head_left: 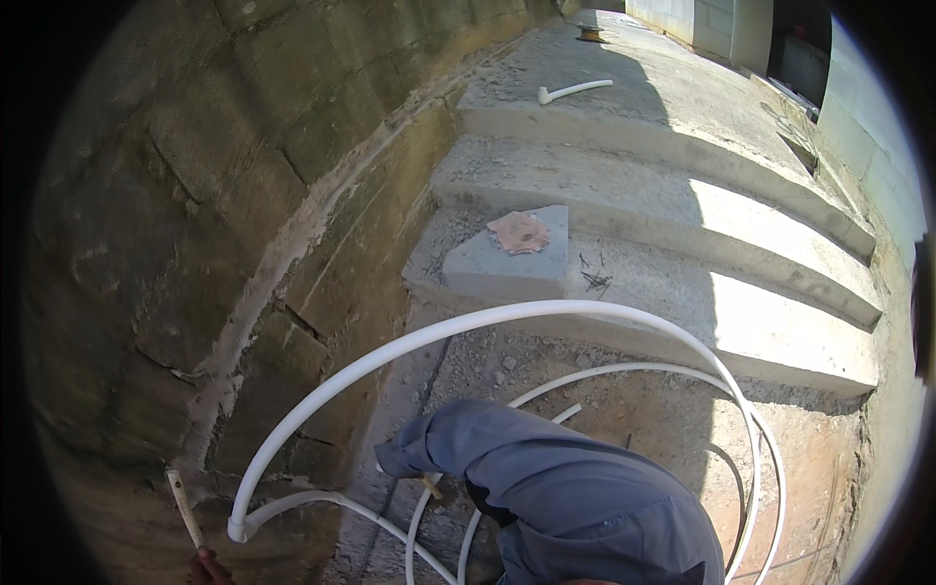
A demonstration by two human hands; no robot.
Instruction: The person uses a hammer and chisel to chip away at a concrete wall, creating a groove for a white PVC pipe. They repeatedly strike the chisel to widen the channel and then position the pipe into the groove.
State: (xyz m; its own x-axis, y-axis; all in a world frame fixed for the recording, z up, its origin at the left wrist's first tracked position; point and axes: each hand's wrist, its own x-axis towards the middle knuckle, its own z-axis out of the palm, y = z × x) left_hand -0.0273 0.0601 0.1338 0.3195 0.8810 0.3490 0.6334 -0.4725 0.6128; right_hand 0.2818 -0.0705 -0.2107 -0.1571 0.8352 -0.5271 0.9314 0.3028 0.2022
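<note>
At the lower left my left hand is closed around a pale, slender stick that points up beside the wall; its lower end is hidden. My right hand is not in view. To the right of the stick, a long white plastic pipe arches across the picture, with a fitting where it meets a thinner pipe at its left end. Blue-grey cloth of my clothing covers the lower middle, over loops of white pipe. A small tan piece shows below its left end, too small to make out.
A rough block wall rises on the left. Ahead, concrete steps climb away, half in sunlight. On them stand a grey block bearing a crumpled pinkish piece, dark slivers, a short elbowed white pipe and a spool.
</note>
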